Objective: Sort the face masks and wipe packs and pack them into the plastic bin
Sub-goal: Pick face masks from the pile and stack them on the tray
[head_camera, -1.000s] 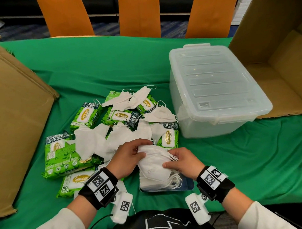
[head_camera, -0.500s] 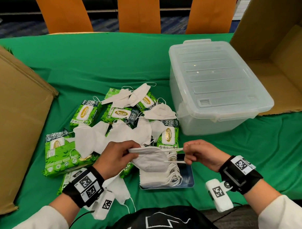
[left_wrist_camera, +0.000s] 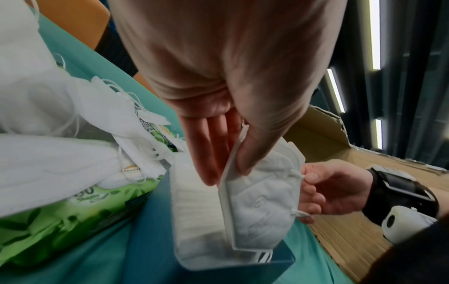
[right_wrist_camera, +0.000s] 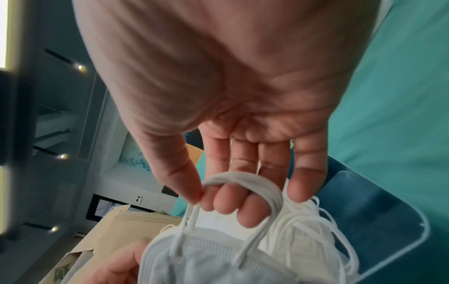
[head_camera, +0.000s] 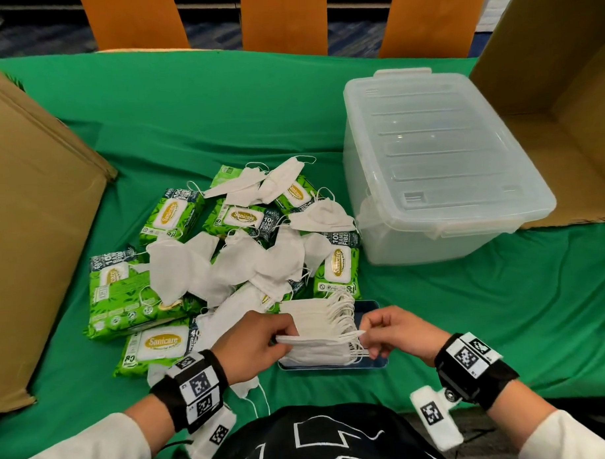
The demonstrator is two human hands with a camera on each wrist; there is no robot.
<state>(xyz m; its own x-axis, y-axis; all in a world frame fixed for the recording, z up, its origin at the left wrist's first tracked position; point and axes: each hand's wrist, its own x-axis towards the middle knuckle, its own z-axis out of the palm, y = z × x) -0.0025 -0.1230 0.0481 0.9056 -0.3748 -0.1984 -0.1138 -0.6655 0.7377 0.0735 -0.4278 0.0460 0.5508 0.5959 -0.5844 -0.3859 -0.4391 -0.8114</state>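
L hand & R hand pinch mask, probably just above stack.

A green-clothed table carries wipe packs, loose masks, a lidded plastic bin and cardboard boxes.

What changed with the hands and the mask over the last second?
The right hand came off the stack, took hold of the ear loops and pulled sideways, stretching the top mask flat above the blue tray. The left hand kept its pinch. The pile and the lidded bin stayed put.
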